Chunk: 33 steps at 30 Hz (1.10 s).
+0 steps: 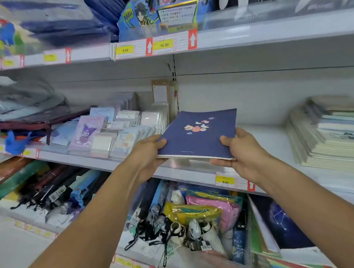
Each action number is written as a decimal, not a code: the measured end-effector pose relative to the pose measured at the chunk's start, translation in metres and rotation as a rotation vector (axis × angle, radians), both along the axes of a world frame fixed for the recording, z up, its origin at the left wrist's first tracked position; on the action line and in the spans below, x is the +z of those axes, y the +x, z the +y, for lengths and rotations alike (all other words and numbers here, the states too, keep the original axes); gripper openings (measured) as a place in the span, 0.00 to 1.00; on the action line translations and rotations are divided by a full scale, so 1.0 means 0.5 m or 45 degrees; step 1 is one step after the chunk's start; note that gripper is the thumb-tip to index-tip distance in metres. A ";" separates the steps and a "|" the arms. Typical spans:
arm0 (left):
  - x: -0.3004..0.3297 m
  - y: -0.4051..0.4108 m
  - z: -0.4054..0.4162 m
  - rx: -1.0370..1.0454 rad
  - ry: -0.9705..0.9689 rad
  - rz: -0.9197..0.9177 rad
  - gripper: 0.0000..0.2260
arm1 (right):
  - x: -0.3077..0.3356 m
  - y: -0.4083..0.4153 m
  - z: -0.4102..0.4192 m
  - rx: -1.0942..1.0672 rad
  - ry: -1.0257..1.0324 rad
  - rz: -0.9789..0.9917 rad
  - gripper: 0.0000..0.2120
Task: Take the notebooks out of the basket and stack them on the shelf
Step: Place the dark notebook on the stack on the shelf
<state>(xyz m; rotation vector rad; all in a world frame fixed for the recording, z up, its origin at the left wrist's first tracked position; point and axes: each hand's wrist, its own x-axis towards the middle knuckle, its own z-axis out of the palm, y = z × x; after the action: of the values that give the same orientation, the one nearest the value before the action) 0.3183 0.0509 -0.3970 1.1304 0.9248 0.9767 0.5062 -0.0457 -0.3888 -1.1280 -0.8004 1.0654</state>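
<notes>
Navy notebook (196,135) (floral cover), flat.

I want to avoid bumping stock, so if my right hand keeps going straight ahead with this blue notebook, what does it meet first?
Likely nothing but bare shelf: the right hand with the blue notebook points at an open stretch, then the back panel. The stack of notebooks sits off to its right; depth is hard to judge.

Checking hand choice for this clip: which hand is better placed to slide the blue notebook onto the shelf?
Probably the right hand. It grips the blue notebook's near right corner, on the side of the bare shelf and the notebook stack. The left hand holds the opposite edge, beside the packaged stationery.
</notes>
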 end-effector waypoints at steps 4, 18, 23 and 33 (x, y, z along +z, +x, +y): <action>-0.007 0.034 0.092 0.244 0.063 0.086 0.07 | 0.001 0.006 0.108 -0.067 -0.069 -0.005 0.11; -0.060 0.038 0.256 -0.085 0.560 0.868 0.46 | -0.080 0.093 0.255 0.196 -0.153 -0.727 0.28; -0.064 0.038 0.269 -0.048 0.646 0.928 0.36 | -0.104 0.110 0.289 0.061 -0.138 -0.728 0.23; -0.069 0.050 0.304 -0.064 0.614 0.910 0.33 | -0.123 0.124 0.308 -0.001 -0.061 -0.803 0.18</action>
<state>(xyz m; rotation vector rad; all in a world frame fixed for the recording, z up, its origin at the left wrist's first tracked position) 0.3435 0.2028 -0.4314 1.9763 1.2454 0.7733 0.5682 0.1083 -0.4501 -1.5317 -1.2677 0.7261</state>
